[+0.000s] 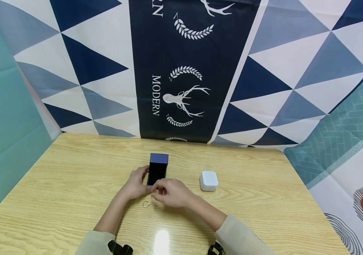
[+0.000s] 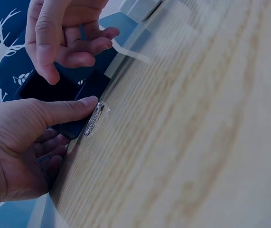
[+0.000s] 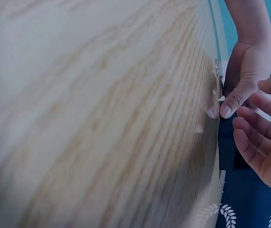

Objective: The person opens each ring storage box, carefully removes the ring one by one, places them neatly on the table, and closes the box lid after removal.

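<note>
Dark blue box [image 1: 159, 158] with black interior showing, on middle of wooden surface [image 1: 73, 177]. Clasped by left grip [image 1: 135, 185], fingers along left side, thumb at near edge. Above box's near right corner: right grip [image 1: 172, 193], fingers loosely bent, nothing visibly held. On surface, nearer than left thumb: thin ring [image 1: 146, 201], sparkling in left wrist view. Farther right, apart from both: rounded white case [image 1: 209, 180]. Beyond far edge: patterned backdrop [image 1: 181, 106].
</note>
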Demonstrator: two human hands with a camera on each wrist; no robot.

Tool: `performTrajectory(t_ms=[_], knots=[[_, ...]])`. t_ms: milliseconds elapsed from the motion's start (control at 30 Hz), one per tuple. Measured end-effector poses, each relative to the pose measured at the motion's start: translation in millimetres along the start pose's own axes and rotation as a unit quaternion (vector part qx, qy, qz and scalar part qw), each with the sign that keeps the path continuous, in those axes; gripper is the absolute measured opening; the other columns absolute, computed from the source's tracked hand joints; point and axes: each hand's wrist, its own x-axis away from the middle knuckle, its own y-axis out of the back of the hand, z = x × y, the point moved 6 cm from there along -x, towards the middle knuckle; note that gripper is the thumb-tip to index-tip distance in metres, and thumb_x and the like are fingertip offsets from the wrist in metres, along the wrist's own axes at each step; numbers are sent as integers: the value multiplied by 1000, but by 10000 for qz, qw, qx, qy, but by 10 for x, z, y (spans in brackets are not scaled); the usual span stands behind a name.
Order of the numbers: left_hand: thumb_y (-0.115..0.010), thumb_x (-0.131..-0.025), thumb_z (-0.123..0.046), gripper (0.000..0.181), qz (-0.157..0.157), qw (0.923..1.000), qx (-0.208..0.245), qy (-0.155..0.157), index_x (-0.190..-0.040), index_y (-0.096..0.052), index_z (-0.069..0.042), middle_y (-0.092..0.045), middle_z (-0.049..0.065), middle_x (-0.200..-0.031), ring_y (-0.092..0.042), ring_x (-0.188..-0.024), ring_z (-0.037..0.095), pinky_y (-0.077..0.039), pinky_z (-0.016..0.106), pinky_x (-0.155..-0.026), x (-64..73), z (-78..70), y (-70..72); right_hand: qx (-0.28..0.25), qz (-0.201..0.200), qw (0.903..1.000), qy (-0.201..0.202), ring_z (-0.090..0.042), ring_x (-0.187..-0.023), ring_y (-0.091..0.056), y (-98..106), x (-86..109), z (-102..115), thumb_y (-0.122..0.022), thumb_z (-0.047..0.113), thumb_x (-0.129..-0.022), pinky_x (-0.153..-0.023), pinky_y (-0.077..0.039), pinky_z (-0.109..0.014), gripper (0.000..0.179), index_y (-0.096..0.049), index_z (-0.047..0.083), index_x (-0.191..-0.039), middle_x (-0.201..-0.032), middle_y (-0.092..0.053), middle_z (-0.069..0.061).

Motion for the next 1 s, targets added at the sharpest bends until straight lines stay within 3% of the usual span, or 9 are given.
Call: performTrajectory(t_ms=[267,633,1000], knots=[[-79,-74,-21,84,93,9999,43,13,-142,-34,0,-46,18,-136,-38,-123,34,-43,48,-97,6,-7,-4,-500,-456,9971,-344,-3,-61,-49,111,22,-95,-61,32,-90,-55,-42,-17,14,-68,20,-95,-73,-59,9],[-81,-72,-23,86,53,10000,-61,5,-141,-36,-1,-48,17,-134,-40,-120,33,-43,48,-95,1,-8,-5,-1079,-1075,9841,-914,-9,-65,-52,227,55,-229,-59,30,-91,-57,-44,-21,15,-68,20,-96,-76,-59,8],[-82,-71,-20,86,26,9999,73,77,-142,-37,-2,-48,16,-134,-40,-120,33,-42,47,-97,4,-12,-7,-1535,-1717,9619,-1470,-9,-69,-53,329,60,-356,-61,28,-90,-60,-45,-21,15,-69,17,-95,-81,-63,3]])
